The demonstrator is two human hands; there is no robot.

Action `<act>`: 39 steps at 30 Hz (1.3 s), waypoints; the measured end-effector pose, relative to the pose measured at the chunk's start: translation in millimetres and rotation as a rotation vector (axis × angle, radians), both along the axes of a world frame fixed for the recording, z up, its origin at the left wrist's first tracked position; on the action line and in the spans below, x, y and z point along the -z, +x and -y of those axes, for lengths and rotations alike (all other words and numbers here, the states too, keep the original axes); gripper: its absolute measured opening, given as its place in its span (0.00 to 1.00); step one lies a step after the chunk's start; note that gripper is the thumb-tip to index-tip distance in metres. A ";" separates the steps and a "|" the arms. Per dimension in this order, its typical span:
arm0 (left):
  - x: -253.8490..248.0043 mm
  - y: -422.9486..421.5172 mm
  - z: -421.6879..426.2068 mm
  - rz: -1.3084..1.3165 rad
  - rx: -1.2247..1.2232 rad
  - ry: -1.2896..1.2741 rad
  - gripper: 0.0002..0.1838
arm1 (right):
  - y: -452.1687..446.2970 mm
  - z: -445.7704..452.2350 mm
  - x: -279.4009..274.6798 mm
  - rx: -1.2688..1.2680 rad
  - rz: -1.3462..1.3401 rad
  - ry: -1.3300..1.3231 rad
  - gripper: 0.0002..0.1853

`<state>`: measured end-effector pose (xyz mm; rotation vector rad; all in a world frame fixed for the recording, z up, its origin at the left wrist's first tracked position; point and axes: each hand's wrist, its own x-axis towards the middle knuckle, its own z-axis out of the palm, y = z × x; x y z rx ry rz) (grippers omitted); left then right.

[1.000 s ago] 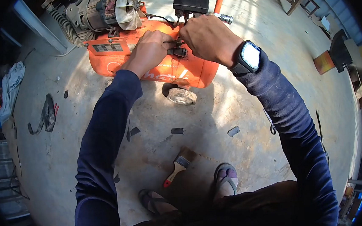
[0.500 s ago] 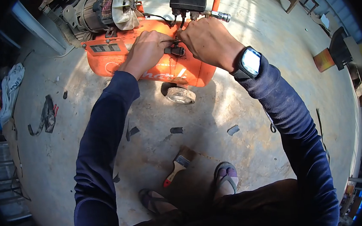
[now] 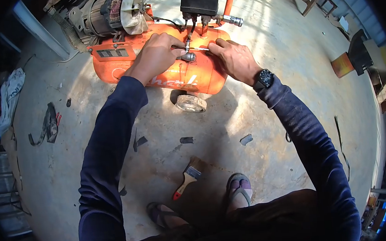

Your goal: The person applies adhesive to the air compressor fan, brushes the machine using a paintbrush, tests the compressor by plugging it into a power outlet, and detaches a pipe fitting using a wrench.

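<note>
Head view: over the orange metal tank (image 3: 208,81), left hand (image 3: 157,54) is pinching something dark (image 3: 178,47), right hand (image 3: 237,60) is gripping a thin shiny piece (image 3: 200,49); fiddling's probably needing steadiness next.

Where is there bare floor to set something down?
Bare floor lies between the right sandal and right sleeve, and between the left sleeve and dark strap-like item. It's crowded atop the orange tank, around the left hand, right hand, motor and black box.
</note>
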<state>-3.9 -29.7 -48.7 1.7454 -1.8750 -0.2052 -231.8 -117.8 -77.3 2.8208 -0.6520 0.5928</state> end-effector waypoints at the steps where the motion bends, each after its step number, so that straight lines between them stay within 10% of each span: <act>1: -0.3 0.9 -1.3 0.012 -0.013 -0.041 0.12 | -1.4 1.8 -3.9 -0.022 0.003 0.022 0.09; 13: 8.3 11.2 10.5 0.121 -0.020 -0.059 0.10 | 53.3 -34.7 -90.7 -0.018 -0.206 -0.108 0.05; 26: 5.3 12.7 17.6 -0.092 0.045 0.169 0.12 | 46.5 -30.2 -77.2 -0.006 -0.221 -0.129 0.05; 39: 23.1 23.2 18.7 0.184 0.125 -0.167 0.11 | 20.4 -14.6 -68.2 -0.058 -0.055 -0.134 0.05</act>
